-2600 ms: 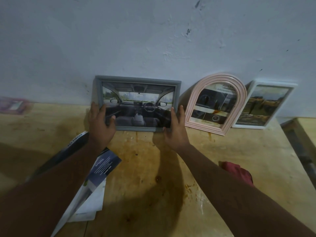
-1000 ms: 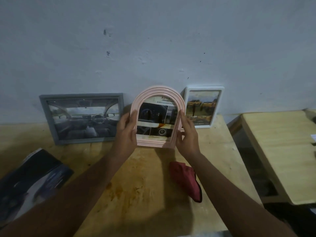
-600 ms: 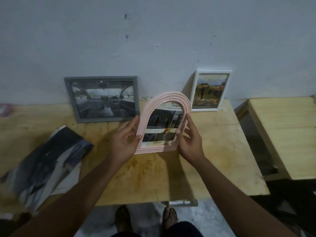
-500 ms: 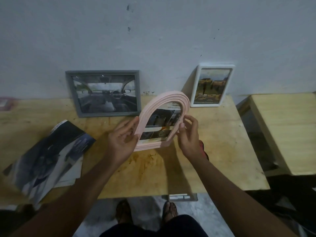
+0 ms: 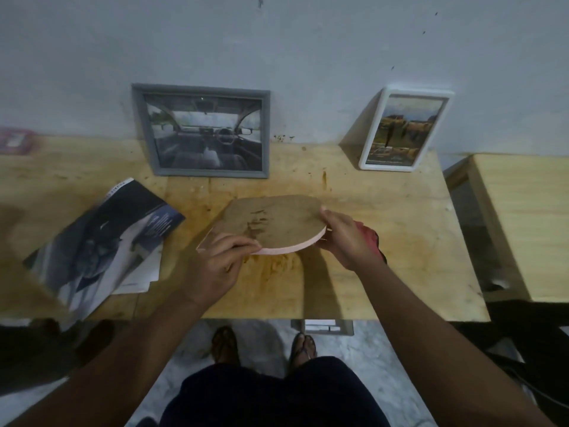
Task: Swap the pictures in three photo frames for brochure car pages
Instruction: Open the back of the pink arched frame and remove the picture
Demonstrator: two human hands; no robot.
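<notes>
The pink arched frame (image 5: pixel 271 224) is face down over the middle of the wooden table (image 5: pixel 385 241), its brown backing board turned up. My left hand (image 5: pixel 215 266) grips its near left edge and my right hand (image 5: pixel 345 238) grips its right, rounded end. A grey frame (image 5: pixel 203 131) with a car-interior picture leans on the wall at the back left. A white frame (image 5: pixel 403 129) with a yellowish outdoor picture leans at the back right. The car brochure (image 5: pixel 101 241) lies open on the table's left part.
A red cloth (image 5: pixel 371 238) lies partly hidden under my right hand. A second wooden table (image 5: pixel 523 223) stands to the right across a gap. A pink object (image 5: pixel 15 143) sits at the far left by the wall. My feet stand below the table's near edge.
Both hands took the pink arched frame from the wall, drew it toward me and turned it over, so its picture now faces down. The view tilted further downward.
</notes>
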